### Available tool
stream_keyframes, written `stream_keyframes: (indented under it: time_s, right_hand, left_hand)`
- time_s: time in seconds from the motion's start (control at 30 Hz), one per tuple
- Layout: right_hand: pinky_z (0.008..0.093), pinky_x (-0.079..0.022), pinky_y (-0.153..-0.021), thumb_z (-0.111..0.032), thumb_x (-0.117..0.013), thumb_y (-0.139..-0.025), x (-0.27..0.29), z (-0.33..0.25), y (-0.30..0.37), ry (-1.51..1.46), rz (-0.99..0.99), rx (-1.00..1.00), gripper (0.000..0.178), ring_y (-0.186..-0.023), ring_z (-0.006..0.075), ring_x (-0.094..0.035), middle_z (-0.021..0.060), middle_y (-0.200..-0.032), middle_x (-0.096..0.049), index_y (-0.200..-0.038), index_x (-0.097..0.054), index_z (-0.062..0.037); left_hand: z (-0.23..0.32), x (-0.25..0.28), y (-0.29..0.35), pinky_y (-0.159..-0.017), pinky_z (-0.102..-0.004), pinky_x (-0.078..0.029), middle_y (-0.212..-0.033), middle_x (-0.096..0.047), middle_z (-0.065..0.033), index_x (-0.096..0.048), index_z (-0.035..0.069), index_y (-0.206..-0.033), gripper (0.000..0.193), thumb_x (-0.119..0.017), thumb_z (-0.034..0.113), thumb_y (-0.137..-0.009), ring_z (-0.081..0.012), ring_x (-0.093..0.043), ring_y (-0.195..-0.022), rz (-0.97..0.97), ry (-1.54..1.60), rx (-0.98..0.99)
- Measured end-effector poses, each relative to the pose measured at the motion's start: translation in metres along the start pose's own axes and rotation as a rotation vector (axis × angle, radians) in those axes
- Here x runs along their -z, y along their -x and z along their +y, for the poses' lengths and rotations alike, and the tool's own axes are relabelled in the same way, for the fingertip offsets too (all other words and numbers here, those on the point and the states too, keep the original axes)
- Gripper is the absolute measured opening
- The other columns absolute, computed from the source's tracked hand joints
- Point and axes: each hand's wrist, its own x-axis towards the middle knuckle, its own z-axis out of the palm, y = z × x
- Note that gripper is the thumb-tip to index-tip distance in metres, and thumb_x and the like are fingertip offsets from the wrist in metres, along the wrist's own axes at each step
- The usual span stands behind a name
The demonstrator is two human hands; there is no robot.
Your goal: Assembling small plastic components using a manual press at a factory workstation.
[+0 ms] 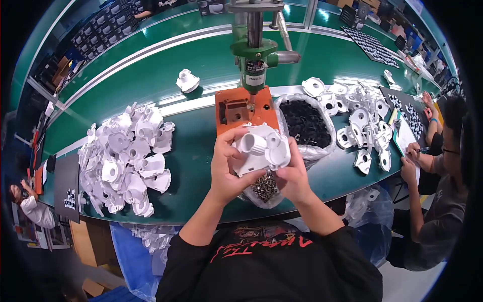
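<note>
Between my two hands is a white plastic housing (261, 147) with a ribbed round spout, lifted above the bench front. My left hand (224, 163) grips its left side, the thumb along the lower edge. On the other side, my right hand (296, 176) has its fingers closed round the housing's right edge. Just beyond the housing stands an orange fixture block (229, 95) under a green press-like tool (254, 65) with a vertical shaft. Partly hidden below my hands, a lined tray of small metal screws (265, 187) sits at the bench edge.
A big heap of white housings (126, 156) lies left. To the right are a bag-lined bin of black parts (305, 122) and a pile of white covers (359, 118). One housing (187, 80) stands on the green conveyor (141, 65). A person (437, 201) writes on a clipboard at right.
</note>
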Motion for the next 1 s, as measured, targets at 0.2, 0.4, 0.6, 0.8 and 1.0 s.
stream_keyframes:
  time_s: [0.2,0.4,0.6,0.8,1.0]
  right_hand:
    - [0.0318,-0.044,-0.082,-0.011,-0.072,-0.078,0.002,-0.002,0.004,0.262,-0.046,-0.021,0.054,-0.101,0.0158,-0.052,0.0090,-0.113,-0.051,-0.117,-0.035,-0.0091]
    - [0.0304,-0.045,-0.085,-0.011,-0.070,-0.082,0.003,-0.007,-0.001,0.566,0.023,-0.111,0.054,-0.099,0.0150,-0.055,0.0113,-0.112,-0.056,-0.121,-0.033,-0.0071]
    - [0.0304,-0.046,-0.088,-0.012,-0.070,-0.083,0.006,-0.007,-0.002,0.650,0.030,-0.184,0.073,-0.104,0.0174,-0.057,0.0129,-0.121,-0.055,-0.140,-0.025,-0.0050]
    - [0.0314,-0.045,-0.092,-0.012,-0.068,-0.085,0.008,-0.009,-0.005,0.539,0.029,-0.245,0.076,-0.109,0.0175,-0.056,0.0117,-0.124,-0.053,-0.146,-0.023,-0.0038]
    - [0.0301,-0.044,-0.092,-0.013,-0.069,-0.084,0.011,-0.009,0.000,0.419,0.060,-0.195,0.071,-0.108,0.0158,-0.055,0.0098,-0.121,-0.054,-0.143,-0.029,-0.0025]
  left_hand:
    - [-0.010,0.007,0.019,-0.102,-0.0373,-0.032,-0.132,-0.047,-0.0198,-0.046,0.005,-0.101,0.038,-0.070,0.028,-0.084,-0.0271,-0.046,-0.119,-0.035,-0.101,0.206]
    - [-0.011,0.003,0.034,-0.097,-0.0354,-0.037,-0.128,-0.049,-0.0184,-0.047,0.003,-0.110,0.029,-0.057,0.024,-0.094,-0.0227,-0.050,-0.111,0.042,-0.208,0.233]
    - [0.002,-0.007,0.035,-0.091,-0.0293,-0.041,-0.120,-0.054,-0.0142,-0.044,0.000,-0.114,0.023,-0.045,0.019,-0.100,-0.0149,-0.053,-0.101,0.055,-0.131,0.256]
    - [0.008,-0.001,0.025,-0.093,-0.0276,-0.040,-0.123,-0.053,-0.0133,-0.052,-0.002,-0.113,0.021,-0.046,0.012,-0.099,-0.0139,-0.052,-0.105,-0.014,0.110,0.374]
    - [0.012,-0.004,0.025,-0.099,-0.0393,-0.041,-0.112,-0.063,-0.0144,-0.056,0.000,-0.114,0.028,-0.061,0.013,-0.090,-0.0250,-0.059,-0.110,-0.104,-0.138,0.335]
